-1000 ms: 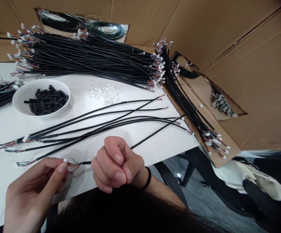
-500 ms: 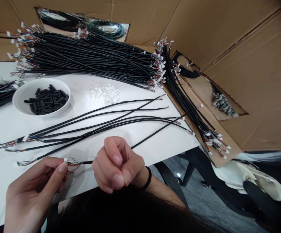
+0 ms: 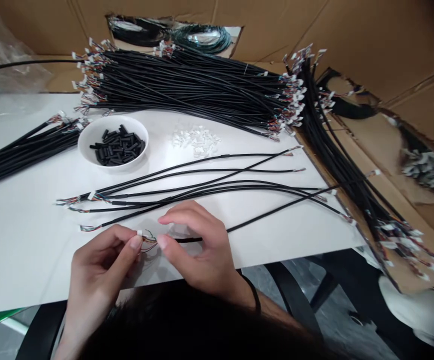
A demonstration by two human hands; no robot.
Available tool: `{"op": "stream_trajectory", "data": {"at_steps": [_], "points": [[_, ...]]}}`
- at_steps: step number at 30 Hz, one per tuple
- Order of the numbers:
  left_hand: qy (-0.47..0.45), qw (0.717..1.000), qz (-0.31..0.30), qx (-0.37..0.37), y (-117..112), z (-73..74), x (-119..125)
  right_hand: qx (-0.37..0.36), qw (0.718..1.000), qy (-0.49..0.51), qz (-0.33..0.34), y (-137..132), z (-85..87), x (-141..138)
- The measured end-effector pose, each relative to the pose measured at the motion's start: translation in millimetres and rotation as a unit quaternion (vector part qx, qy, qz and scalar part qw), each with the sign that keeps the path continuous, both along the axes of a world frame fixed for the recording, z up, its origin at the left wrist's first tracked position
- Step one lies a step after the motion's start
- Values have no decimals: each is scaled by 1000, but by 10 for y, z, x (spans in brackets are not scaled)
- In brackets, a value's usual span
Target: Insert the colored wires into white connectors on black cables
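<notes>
My left hand (image 3: 98,267) pinches a small white connector (image 3: 139,233) between thumb and fingers, with thin coloured wires (image 3: 149,243) fanning out from it. My right hand (image 3: 197,247) is just beside it, its thumb and index finger closing on the same black cable (image 3: 190,239) near where the wires emerge. That cable runs up to the right across the white table (image 3: 21,240). Several other loose black cables (image 3: 186,186) lie just beyond my hands, with coloured wire ends at both tips.
A white bowl (image 3: 112,142) holds black tube pieces. White connectors (image 3: 197,141) lie in a loose pile. Thick cable bundles (image 3: 190,87) cover the table's back, with more at left (image 3: 25,152) and on cardboard at right (image 3: 352,165). A chair (image 3: 295,305) stands below the front edge.
My right hand has opened from a loose fist and moved onto the cable by the wire end. Both hands are closer together, and the whole scene sits further right in view.
</notes>
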State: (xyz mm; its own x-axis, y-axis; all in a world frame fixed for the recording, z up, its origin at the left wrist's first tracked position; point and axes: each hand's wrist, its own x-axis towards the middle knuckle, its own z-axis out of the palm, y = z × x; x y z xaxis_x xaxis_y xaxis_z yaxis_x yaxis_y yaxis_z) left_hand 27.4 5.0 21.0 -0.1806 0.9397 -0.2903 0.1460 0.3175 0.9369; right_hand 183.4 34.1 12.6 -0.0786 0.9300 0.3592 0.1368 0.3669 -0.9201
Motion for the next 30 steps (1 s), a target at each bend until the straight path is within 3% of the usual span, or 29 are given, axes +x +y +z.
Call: {"op": "stream_trajectory", "data": {"at_steps": [5,15,22,25,30], "points": [[-12,1000,25,-15,6,33,44,7,996,-90,-25,-19,-60,-80],[-27,999,25,-19,6,37,52,-30,997,-66,-27,-53,-18,-128],[-25,999,31,-7,21,53,81,13,998,-27,-53,-87,-70,-175],[-21,1000,21,-6,29,52,67,-10,999,-28,-29,-68,-36,-143],[-11,1000,15,-9,31,65,67,-106,990,-62,76,43,95,-16]]}}
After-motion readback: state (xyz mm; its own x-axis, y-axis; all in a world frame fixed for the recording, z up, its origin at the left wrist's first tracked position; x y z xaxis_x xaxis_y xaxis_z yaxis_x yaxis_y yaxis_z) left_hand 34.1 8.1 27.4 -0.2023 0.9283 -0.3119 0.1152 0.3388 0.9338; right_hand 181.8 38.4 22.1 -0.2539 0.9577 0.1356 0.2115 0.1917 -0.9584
